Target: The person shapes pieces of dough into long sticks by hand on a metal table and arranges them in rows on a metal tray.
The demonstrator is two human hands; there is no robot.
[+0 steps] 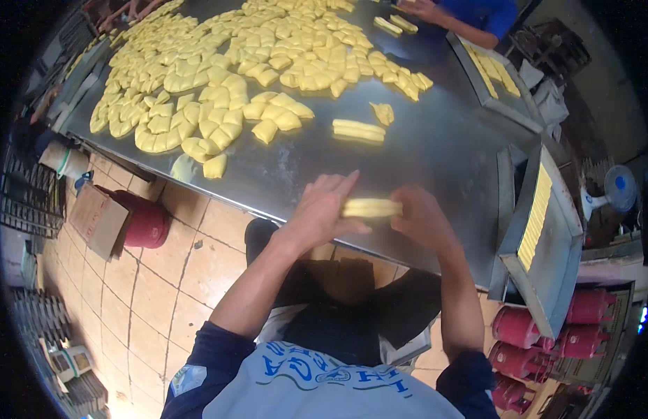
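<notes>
A double roll of yellow dough (371, 207) lies crosswise between my two hands near the steel table's front edge. My left hand (322, 213) is at its left end, the thumb on the near side and the index finger stretched out past the far side. At the right end, my right hand (425, 218) is closed round the dough, its fingers somewhat blurred. Farther off rests another double dough roll (359, 131), with a small dough scrap (383, 112) just beyond it. Many cut dough pieces (219, 105) cover the table's left and far parts.
On the right, a metal tray (547, 230) holds a row of dough rolls, and another tray (488, 77) stands farther back. A co-worker's arm (457, 24) reaches in beside more rolls (396, 25). Red gas cylinders (516, 327) and a cardboard box (99, 220) are on the floor.
</notes>
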